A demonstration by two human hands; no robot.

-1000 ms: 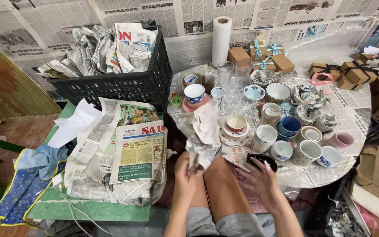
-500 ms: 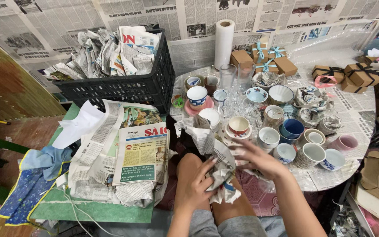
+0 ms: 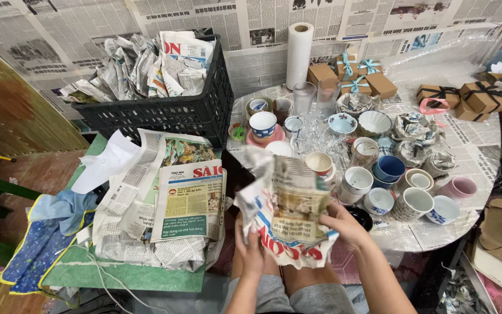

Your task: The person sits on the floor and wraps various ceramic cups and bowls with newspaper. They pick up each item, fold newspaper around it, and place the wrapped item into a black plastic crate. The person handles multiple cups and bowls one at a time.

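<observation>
Over the person's lap, just in front of the round tabletop [image 3: 483, 152], both hands hold a crumpled sheet of newspaper [image 3: 289, 206] bunched into a loose bundle. Whatever the paper wraps cannot be seen; its folds cover everything inside. The left hand [image 3: 251, 251] is partly hidden behind the lower edge of the sheet, fingers closed on the paper from below. The right hand [image 3: 347, 224] clamps the bundle's right side, thumb on the front, the other fingers lost behind the paper. Both arms are cut off by the bottom edge of the view.

A dark bowl [image 3: 360, 216] on the tabletop is mostly hidden behind the right hand. Beyond it stand many cups and mugs, among them a blue cup [image 3: 389, 168] and a pink mug [image 3: 459, 187], with several paper-wrapped lumps [image 3: 413, 131] whose contents do not show. Farther back are clear glasses [image 3: 304, 97], a white paper roll [image 3: 298, 55] and brown gift boxes [image 3: 355, 78] with ribbons.

Left of the person, a stack of newspapers [image 3: 164, 203] lies on a green surface, and a black crate [image 3: 169, 113] behind it is stuffed with crumpled newspaper.
</observation>
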